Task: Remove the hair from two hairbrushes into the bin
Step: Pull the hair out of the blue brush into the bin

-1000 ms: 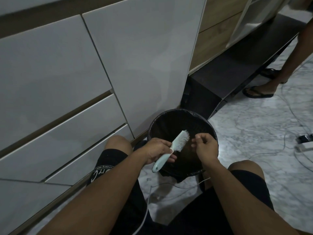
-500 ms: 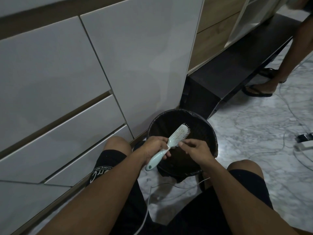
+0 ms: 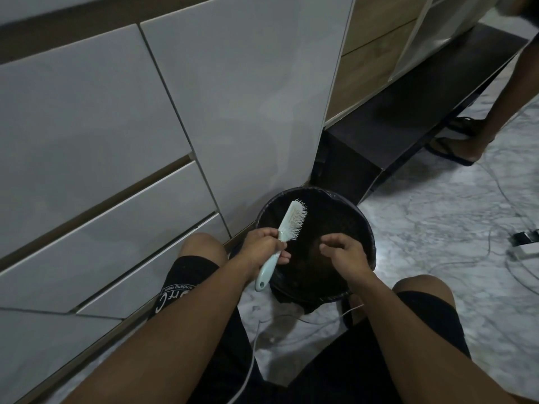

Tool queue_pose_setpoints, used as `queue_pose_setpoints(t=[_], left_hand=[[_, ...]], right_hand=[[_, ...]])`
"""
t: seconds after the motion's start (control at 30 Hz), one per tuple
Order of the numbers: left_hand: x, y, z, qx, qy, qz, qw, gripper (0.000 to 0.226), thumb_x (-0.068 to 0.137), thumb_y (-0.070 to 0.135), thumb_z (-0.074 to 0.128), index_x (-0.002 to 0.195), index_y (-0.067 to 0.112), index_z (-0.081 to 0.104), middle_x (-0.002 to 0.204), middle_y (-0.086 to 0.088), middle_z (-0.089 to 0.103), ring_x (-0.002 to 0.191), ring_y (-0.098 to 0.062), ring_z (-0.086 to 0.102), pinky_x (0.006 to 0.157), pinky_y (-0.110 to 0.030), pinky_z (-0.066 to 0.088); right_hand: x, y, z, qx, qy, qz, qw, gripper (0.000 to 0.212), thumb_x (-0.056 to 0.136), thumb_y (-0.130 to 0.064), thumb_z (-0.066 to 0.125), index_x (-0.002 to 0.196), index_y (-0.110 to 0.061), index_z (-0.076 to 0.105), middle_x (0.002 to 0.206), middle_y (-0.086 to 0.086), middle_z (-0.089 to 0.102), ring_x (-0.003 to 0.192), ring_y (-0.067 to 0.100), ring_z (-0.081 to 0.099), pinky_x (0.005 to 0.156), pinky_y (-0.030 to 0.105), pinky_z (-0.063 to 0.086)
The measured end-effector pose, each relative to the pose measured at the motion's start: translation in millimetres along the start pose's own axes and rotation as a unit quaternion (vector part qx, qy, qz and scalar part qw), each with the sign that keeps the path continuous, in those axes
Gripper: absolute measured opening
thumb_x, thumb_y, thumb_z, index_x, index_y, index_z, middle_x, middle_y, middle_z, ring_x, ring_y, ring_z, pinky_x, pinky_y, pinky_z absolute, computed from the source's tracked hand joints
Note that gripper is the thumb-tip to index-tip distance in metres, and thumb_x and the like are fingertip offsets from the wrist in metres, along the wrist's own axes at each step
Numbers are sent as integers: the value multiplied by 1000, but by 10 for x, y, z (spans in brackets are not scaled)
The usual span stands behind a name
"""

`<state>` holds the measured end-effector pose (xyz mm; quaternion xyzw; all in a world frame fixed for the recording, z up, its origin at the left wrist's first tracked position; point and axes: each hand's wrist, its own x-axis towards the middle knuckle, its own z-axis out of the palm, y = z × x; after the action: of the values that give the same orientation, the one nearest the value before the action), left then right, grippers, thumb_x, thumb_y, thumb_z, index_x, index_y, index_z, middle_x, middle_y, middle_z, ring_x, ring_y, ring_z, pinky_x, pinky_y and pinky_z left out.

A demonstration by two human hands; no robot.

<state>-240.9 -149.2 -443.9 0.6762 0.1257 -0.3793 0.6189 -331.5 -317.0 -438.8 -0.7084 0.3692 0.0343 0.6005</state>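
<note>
A pale blue hairbrush (image 3: 293, 220) with white bristles is held by its handle in my left hand (image 3: 262, 247), its head tilted up over the black-lined round bin (image 3: 364, 225) on the floor between my knees. My right hand (image 3: 345, 253) hovers over the bin's opening, a short way right of the brush, fingers curled and loosely apart; whether any hair is pinched in them I cannot tell. Only one hairbrush is in view.
White cabinet fronts (image 3: 116, 126) fill the left side, with a dark low shelf (image 3: 408, 121) behind the bin. Another person's foot in a sandal (image 3: 458, 147) stands at the right. Cables and a power strip (image 3: 525, 243) lie on the marble floor (image 3: 437, 228).
My right hand has pulled away from the bristles, down and to the right over the bin. My left hand has turned the brush more upright.
</note>
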Motion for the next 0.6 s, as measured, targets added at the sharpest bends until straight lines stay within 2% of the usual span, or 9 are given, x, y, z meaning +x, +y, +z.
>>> queue_pose_setpoints(t=[0.07,0.17,0.27,0.37,0.47,0.6], left_hand=[[9,1,-7,-2,3,2,1000,28,84,-11,59,110,0,61,85,-19,67,62,-23,70,62,-34,61],[2,5,-10,-8,1,2,1000,32,84,-11,59,114,1,59,90,-20,67,62,-22,71,61,-33,61],[-34,19,-1,-13,-8,8,1000,29,84,-12,58,108,4,60,90,-20,67,62,-22,70,59,-31,61],[-39,32,7,-16,-15,8,1000,25,84,-12,59,99,8,61,91,-19,68,63,-22,70,60,-32,60],[-22,32,12,-17,-17,9,1000,28,84,-12,59,108,3,61,90,-19,68,61,-21,70,56,-30,59],[-35,31,7,-10,-27,13,1000,25,84,-11,59,93,12,63,93,-19,68,65,-23,70,64,-34,60]], right_hand=[[-12,-5,7,-12,-32,13,999,26,86,-7,65,109,-18,66,103,-3,64,89,7,56,68,19,42],[0,17,14,-43,-59,13,997,36,87,-3,61,120,-19,62,112,-3,61,102,13,56,86,27,47],[13,33,32,-72,-54,4,996,42,87,-1,59,125,-19,60,116,-4,59,111,16,54,99,35,48],[43,67,39,-89,-15,-7,996,32,86,0,61,115,-10,68,110,1,65,104,16,59,96,31,48],[55,100,34,-87,10,-22,996,16,83,-4,68,96,-12,74,97,1,70,92,15,63,84,25,47],[118,108,36,-79,60,-32,995,15,81,-6,71,78,-21,73,83,-2,73,84,16,68,86,32,53]])
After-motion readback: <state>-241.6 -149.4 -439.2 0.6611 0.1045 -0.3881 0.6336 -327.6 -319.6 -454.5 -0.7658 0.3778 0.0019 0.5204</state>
